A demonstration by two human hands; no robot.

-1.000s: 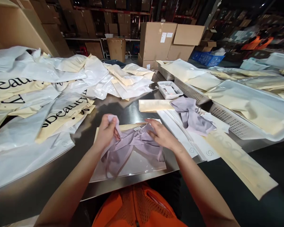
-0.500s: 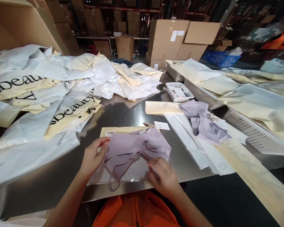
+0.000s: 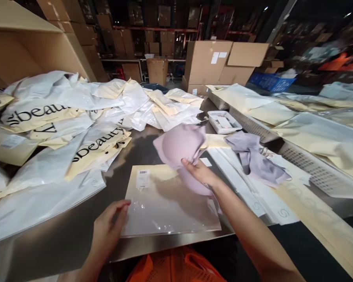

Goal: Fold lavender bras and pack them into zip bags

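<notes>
My right hand [image 3: 198, 171] grips a lilac bra [image 3: 181, 145] with moulded cups, lifted above the table. One cup faces up and the other hangs below my fingers. Under it lies a flat plastic packaging bag [image 3: 170, 213], cream at its far end, frosted nearer me, with a barcode label [image 3: 142, 178] at its upper left. At the bag's left edge, my left hand [image 3: 110, 223] has thumb and forefinger brought together on the rim. A second lilac garment [image 3: 257, 158] with a tag rests on folded bags to the right.
Piled filled bags [image 3: 97, 145] cover the left of the metal table [image 3: 144, 147]. Flat white bags [image 3: 244, 188] lie on the right, beside perforated baskets [image 3: 314, 168] heaped with packages. A small white tray [image 3: 224, 122] sits at the back. Cardboard boxes [image 3: 207, 62] stand beyond.
My right hand has picked up the bra from the bag and raised it forward, uncovering the bag. My left hand has left the bra and moved down to the bag's left edge.
</notes>
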